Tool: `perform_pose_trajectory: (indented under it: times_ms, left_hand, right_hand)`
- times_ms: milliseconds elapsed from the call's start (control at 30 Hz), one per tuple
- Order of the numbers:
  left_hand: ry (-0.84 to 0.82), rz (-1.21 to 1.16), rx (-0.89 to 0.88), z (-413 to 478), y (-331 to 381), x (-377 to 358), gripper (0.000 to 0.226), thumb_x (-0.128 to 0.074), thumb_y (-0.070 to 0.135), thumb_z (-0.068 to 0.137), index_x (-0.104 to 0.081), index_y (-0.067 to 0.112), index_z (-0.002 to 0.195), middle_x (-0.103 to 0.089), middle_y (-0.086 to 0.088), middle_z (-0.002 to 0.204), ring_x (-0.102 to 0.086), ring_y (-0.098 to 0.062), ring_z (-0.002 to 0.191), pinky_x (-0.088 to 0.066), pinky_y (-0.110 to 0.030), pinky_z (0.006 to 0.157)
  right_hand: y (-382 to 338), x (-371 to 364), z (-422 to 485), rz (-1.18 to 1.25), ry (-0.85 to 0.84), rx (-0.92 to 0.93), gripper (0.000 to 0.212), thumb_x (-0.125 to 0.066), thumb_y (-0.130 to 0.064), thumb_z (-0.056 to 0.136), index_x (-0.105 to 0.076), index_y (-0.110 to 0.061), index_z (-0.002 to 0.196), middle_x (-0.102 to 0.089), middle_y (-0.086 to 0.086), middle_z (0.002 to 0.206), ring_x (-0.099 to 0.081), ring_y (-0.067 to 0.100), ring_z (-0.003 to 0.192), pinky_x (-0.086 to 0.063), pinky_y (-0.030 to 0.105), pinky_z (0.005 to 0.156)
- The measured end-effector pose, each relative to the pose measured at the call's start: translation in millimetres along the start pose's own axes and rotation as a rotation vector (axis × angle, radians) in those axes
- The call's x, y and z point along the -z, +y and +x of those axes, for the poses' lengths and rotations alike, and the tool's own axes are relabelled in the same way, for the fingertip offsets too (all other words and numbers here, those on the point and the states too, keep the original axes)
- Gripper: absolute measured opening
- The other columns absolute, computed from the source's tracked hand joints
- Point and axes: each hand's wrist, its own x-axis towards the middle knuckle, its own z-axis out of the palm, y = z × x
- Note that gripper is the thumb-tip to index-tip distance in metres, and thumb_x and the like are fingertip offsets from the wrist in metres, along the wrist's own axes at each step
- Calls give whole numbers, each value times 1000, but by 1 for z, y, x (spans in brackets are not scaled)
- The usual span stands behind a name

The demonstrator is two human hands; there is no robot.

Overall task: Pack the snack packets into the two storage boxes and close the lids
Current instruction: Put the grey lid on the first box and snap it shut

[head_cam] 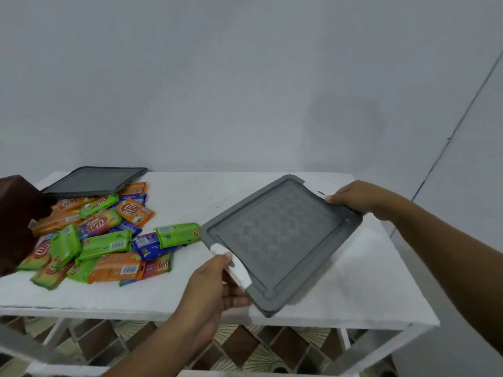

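We hold the flat grey plastic lid with a checkered panel (280,240) in both hands, tilted and raised a little above the white desk (353,281). Our left hand (215,284) pinches its near edge at seven o'clock, thumb on top beside the white plastic clip (239,273), fingers curled beneath. Our right hand (356,198) curls round the far corner at two o'clock.

The heap of orange, green and blue foil snack packets (103,235) lies unpacked at nine o'clock from the lid, the nearest green one just beside the lid's left corner. A second dark grey plastic lid (95,180) lies at eleven o'clock, its front edge on the heap. We cannot tell whether the dark brown object (16,213) at the left edge is a box.

We judge that this lid wants setting aside. To do it well, we keep both grips until it lies flat, choose bare desk toward three o'clock, and keep its corner off the packets.

Most packets carry a red oval logo with pale letters, seen upside down; we cannot read it with confidence. White barcode labels show, but their digits are too small to read.
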Motion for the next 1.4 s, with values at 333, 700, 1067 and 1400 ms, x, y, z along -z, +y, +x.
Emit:
perform_pose_trajectory:
  times_ms: [333, 700, 1067, 1400]
  left_hand:
    - [104, 21, -56, 47, 60, 24, 22, -60, 20, 101, -61, 13, 80, -61, 7, 47, -63, -9, 45, -54, -33, 61]
    - [76, 235, -100, 81, 71, 38, 22, -58, 39, 100, -65, 20, 108, -66, 5, 103, -67, -21, 95, -57, -38, 86]
    - [74, 267, -58, 76, 60, 38, 39, -53, 59, 98, -62, 21, 94, -71, -7, 100, -70, -30, 94, -59, -43, 87]
    - [121, 208, -137, 75, 72, 33, 39, -55, 46, 102, -62, 9, 112, -67, -3, 95, -68, -24, 85, -56, -34, 71]
  right_hand:
    - [37, -36, -98, 481, -185, -101, 49, -74, -40, 80, -72, 4, 102, -67, 20, 86, -59, 27, 71, -52, 36, 65]
    - [12, -81, -122, 658, -24, -150, 44, -56, -49, 96, -69, -9, 109, -75, 14, 100, -71, 36, 92, -61, 48, 78]
    - [-6, -101, -107, 726, 229, -263, 59, -42, -65, 96, -58, -14, 120, -66, 10, 108, -67, 32, 96, -56, 50, 89]
    - [-22, -73, -99, 802, 240, -171, 39, -50, -49, 100, -54, -14, 117, -57, 6, 110, -62, 22, 86, -53, 34, 69]
